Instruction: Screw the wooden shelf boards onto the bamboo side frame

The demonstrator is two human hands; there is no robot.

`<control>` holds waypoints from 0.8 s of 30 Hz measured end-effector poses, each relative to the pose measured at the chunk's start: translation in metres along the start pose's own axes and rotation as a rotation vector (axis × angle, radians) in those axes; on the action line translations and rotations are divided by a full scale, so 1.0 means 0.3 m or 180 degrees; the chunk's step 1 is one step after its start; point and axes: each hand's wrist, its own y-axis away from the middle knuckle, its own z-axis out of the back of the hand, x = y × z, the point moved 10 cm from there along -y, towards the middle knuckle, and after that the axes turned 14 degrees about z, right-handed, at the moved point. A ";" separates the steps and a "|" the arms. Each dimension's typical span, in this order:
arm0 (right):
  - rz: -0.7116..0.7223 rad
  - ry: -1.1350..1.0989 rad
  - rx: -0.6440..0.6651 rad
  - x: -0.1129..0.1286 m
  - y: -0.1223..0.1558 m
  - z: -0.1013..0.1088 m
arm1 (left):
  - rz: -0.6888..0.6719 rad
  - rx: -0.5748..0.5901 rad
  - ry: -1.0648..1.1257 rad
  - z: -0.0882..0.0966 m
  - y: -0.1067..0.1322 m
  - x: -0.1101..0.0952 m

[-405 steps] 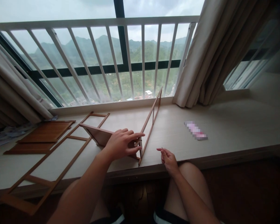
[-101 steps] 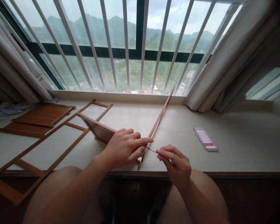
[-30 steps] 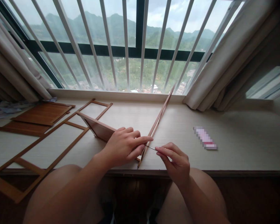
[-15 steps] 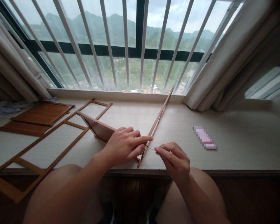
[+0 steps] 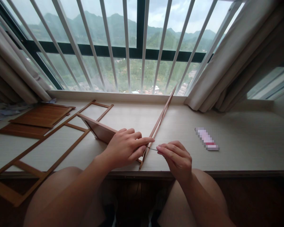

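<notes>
Brought the right hand [image 5: 178, 157] and thin metal tool [image 5: 153, 149] over to the slender wooden frame [image 5: 168, 101] since the earliest view. Pinching the tool between right fingertips, with its tip at the frame. Grasping the tilted wooden panel [image 5: 100, 130], left of that frame, with the left hand [image 5: 124, 147]. Lying on the pale ledge [image 5: 184, 132]: farther left, a ladder-like frame [image 5: 75, 127] and brown boards [image 5: 42, 115]; right of the slender frame, a blurred pink item [image 5: 207, 138].

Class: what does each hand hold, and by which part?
The right hand pinches a thin rod by its end away from the standing frame. The left hand touches frame and panel; its exact grip is hidden.
</notes>
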 end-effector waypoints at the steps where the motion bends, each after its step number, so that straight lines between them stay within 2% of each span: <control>1: 0.0013 0.0007 0.0014 0.000 -0.002 0.000 | -0.0001 -0.0002 -0.0001 0.000 0.000 -0.001; 24: 0.0058 0.0131 0.0129 -0.003 -0.012 0.003 | -0.0019 -0.0028 -0.0023 0.001 0.004 -0.003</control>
